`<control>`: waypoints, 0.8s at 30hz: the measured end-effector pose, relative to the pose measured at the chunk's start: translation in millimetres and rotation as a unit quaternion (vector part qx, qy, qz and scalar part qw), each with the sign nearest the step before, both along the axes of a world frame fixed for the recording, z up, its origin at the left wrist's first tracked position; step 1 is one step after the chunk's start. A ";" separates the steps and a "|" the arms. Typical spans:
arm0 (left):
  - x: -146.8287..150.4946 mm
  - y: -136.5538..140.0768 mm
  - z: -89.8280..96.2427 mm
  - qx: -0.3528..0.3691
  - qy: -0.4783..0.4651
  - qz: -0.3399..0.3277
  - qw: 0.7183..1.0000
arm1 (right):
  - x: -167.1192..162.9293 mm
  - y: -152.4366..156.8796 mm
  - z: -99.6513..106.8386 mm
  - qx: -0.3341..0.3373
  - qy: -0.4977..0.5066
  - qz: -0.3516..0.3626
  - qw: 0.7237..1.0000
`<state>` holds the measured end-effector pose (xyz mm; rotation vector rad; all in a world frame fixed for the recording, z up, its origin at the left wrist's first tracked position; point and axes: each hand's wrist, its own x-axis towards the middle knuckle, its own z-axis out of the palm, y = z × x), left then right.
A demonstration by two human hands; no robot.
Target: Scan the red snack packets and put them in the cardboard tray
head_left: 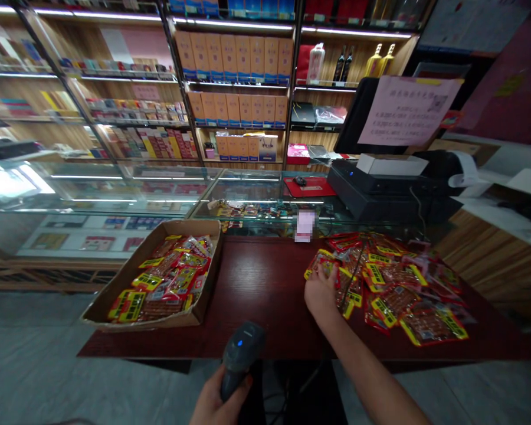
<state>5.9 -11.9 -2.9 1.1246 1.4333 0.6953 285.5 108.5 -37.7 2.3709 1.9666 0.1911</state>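
My left hand (221, 396) is wrapped around a dark handheld barcode scanner (243, 348) with a small blue light, held low in front of the table edge. On the table, my right hand (322, 289) has its fingers curled on a red-and-yellow snack packet (323, 260) at the left side of a loose pile. Several similar clear-fronted packets (431, 324) of brown sticks lie spread to the right of that hand. To the left stands an open cardboard box (210, 289) holding more such packets (177, 271). A thin dark cable runs across the pile.
Behind the dark red wooden table (256, 277) is a glass display counter (159, 183). On it are a red mouse pad (310, 188), a black cash drawer (389, 195) and a monitor with a paper sign (409, 112). A small pink-white card (304, 225) stands at the table's back edge.
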 end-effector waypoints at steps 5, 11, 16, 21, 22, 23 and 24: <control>5.4 0.7 -1.1 -0.002 -0.008 -0.005 1.000 | -50.6 -22.1 -3.5 0.063 0.138 0.031 0.988; -0.7 -1.9 -4.2 -0.010 0.006 -0.018 1.000 | -0.9 -9.7 0.3 0.089 0.225 -0.032 0.970; 2.4 -4.5 -6.3 0.007 0.007 -0.022 1.000 | 32.4 5.4 6.8 0.026 0.264 -0.071 0.961; 10.1 -8.5 -3.4 0.025 0.011 -0.023 0.999 | 18.1 2.2 -3.7 0.159 0.502 -0.079 0.846; 10.0 -8.4 -2.2 0.021 0.015 -0.023 0.999 | 11.9 -0.5 -7.0 0.176 0.588 -0.085 0.785; 9.2 -7.9 -0.8 0.015 0.019 -0.023 0.999 | 4.8 -3.7 -10.0 0.181 0.669 -0.092 0.715; 8.0 -7.0 0.5 0.006 0.022 -0.026 0.999 | -2.9 -7.2 -12.6 0.179 0.737 -0.101 0.644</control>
